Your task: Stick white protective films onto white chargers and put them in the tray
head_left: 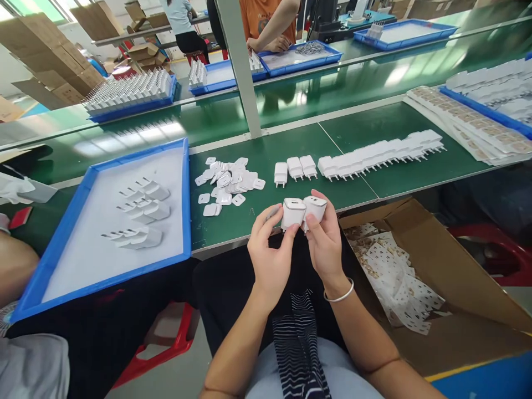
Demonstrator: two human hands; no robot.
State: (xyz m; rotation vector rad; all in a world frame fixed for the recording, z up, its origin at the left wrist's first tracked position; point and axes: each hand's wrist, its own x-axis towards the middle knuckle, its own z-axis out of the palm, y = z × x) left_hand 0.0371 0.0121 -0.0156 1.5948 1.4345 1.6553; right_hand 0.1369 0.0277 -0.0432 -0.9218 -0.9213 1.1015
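Note:
My left hand (272, 241) is closed around a white plug-in charger (293, 213), its slotted end face turned up toward me. A second white charger (315, 208) is pinched in my right hand (326, 238). The two chargers touch side by side, just over the table's front edge. Beyond them, a few chargers (295, 167) stand on the green table with their pins toward me. A long slanting row of chargers (374, 155) continues to the right. Left of these lies a loose heap of small white square caps (233, 178).
A blue-rimmed tray (188, 199) with several chargers lies at left, beside a seated person's arm (16, 257). An open cardboard box (428, 244) of scrap sheets is at my right. A metal post (243, 72) rises at the table's back. Opposite, a person in orange (266, 25) works over trays.

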